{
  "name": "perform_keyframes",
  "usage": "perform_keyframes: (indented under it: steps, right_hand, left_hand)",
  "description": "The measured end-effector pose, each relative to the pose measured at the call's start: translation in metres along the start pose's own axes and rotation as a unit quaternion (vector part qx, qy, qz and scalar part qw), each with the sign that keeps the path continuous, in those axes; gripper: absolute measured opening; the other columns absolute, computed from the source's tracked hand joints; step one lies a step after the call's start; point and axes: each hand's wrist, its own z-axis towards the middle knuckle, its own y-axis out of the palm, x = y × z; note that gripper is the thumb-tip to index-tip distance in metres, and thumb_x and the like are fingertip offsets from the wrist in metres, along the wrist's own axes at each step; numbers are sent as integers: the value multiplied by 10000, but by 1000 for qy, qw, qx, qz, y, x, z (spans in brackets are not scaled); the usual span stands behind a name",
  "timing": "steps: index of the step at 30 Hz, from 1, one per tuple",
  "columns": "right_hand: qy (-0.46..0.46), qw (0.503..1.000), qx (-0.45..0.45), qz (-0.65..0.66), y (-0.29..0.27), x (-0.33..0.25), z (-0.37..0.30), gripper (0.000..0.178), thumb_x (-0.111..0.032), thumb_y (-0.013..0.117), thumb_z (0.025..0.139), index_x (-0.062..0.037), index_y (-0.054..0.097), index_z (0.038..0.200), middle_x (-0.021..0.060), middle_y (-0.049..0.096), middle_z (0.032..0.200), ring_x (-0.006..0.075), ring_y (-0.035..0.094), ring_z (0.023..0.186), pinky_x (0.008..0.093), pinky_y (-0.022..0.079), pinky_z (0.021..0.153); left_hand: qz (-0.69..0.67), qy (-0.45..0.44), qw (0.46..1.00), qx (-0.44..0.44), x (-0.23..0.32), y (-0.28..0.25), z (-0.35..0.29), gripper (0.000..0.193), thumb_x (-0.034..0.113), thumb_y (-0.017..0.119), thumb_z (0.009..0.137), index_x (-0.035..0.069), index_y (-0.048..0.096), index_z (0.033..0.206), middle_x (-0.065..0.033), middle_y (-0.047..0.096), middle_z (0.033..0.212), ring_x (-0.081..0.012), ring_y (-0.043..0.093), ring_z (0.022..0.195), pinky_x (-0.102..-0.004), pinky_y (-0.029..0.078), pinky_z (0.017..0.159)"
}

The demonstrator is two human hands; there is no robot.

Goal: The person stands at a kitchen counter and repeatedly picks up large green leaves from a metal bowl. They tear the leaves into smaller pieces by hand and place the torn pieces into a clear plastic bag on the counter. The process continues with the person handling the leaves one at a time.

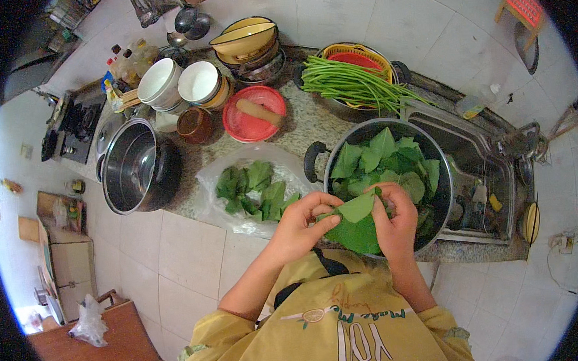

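Note:
Over the near side of a large dark pot point(444, 189), I hold a broad green leaf point(357, 234) between both hands. My left hand point(306, 224) pinches its left edge with thumb and fingers. Closed on its upper right part is my right hand point(397, 222). Many green leaves point(384, 152) fill the pot, which has a black side handle point(314, 161). To its left, a clear plastic bag point(235, 158) lies spread on the counter with more leaves point(259, 175) on it. Fingertips behind the leaf are partly hidden.
Long green stems point(349, 79) rest across a yellow basket at the back. A metal sink point(491, 170) is at the right. Leftward stand a deep dark pot point(141, 165), white bowls point(199, 82), a brown cup point(195, 125) and a red plate point(242, 125) with a wooden piece.

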Motion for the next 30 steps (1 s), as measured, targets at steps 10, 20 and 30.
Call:
perform_keyframes:
  steps: [10, 20, 30]
  right_hand:
    - [90, 996, 0, 20, -3, -16, -6, 123, -124, 581, 792, -9, 540, 780, 23, 498, 543, 41, 423, 491, 219, 355, 449]
    - [102, 992, -16, 79, -7, -21, -9, 103, -93, 582, 782, 7, 555, 770, 37, 533, 622, 56, 465, 550, 217, 386, 498]
    - [70, 991, -48, 105, -18, -24, 5, 134, -50, 600, 746, -5, 582, 871, 43, 592, 774, 105, 545, 703, 225, 442, 610]
  left_hand:
    - [-82, -23, 993, 79, 5, 10, -1, 98, 73, 565, 790, 0, 573, 855, -6, 579, 757, -60, 508, 692, -195, 399, 620]
    - [-180, -34, 977, 109, 11, 16, -1, 105, 104, 547, 817, 7, 582, 796, 28, 552, 694, -29, 475, 621, -177, 384, 569]
    - [-10, -4, 995, 95, 17, 15, -3, 78, 69, 575, 793, -7, 566, 782, 34, 535, 661, -17, 459, 608, -169, 362, 548]
